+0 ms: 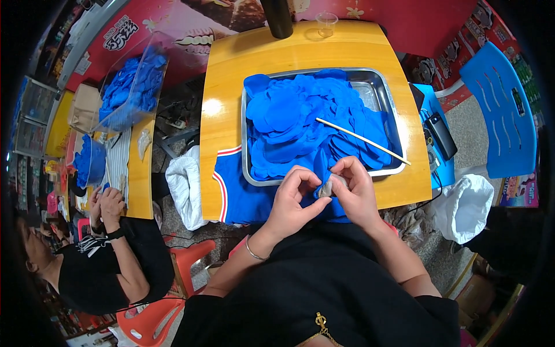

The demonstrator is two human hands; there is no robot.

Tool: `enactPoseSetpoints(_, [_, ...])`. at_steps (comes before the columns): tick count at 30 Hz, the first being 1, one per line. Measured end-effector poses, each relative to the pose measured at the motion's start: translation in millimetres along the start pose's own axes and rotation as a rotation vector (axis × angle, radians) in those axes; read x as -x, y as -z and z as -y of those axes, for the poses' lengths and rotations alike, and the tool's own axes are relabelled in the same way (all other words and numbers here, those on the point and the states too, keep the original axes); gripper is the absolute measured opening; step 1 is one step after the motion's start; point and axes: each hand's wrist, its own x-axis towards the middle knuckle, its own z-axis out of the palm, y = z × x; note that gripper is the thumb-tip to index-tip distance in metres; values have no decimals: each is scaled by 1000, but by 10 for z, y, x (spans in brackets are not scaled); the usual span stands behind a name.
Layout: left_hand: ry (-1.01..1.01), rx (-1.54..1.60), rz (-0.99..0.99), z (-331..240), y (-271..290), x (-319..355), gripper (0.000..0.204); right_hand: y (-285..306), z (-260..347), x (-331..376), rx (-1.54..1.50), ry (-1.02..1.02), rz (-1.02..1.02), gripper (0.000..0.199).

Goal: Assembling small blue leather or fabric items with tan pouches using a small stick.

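Hands together, left hand (293,196) and right hand (355,191) pinching grey lump (327,187)

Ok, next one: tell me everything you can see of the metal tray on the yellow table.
The metal tray is a shallow rectangular pan of shiny steel-looking metal with rounded corners and a raised rim. It sits flat on the yellow table, near its front edge. A heap of blue fabric pieces fills most of it, leaving bare metal at the far right corner. A thin wooden stick lies slanted across the heap, its tip over the right rim.
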Motion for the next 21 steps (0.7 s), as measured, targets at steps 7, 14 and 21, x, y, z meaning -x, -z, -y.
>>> enactPoseSetpoints(7, [-35,77,-106,75,-2,2,30,-24,70,-1,32,22,53,22])
enactPoseSetpoints(14, [-18,110,-126,26,52,-4,29,14,139,-9,324,234,145,37])
enactPoseSetpoints(21, [-99,78,-131,22,58,-31,19,-27,183,-6,637,437,56,32])
